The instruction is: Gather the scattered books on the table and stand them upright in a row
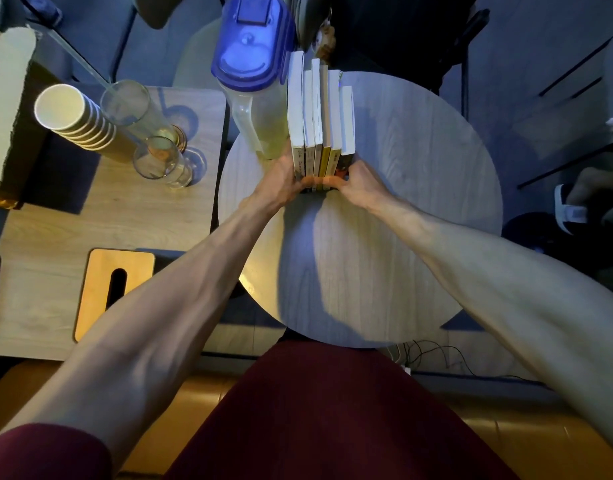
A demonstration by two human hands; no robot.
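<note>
Nearest: dark red clothing (326,417) at bottom edge, both bare forearms reaching forward over the round table (419,188), light wood grain. Left hand (281,180) presses the left side of the books (320,123); right hand (355,180) presses the right side. Grip of each hand: fingers curled narrow around the near spine ends, both holding the row between them, fingertips nearly meeting in front of the spines. Books: six, standing upright in one tight row on the far-left part of the round table, spines toward the camera, page tops white; two spines yellow, rightmost one dark with red. Tops uneven, rightmost book shorter. Just left of the row, touching or nearly touching the leftmost book: clear plastic pitcher (253,64) with blue lid, pale liquid inside. Left of the round table, a second rectangular wooden table (90,216) carrying a wooden tissue box (101,289) with a slot, two clear glasses (159,164), and a stack of paper cups (69,116) lying tilted. Far right, on the dark floor, someone's foot in a white slide sandal (568,213). Cables (433,355) on the floor below the round table's near edge.
</note>
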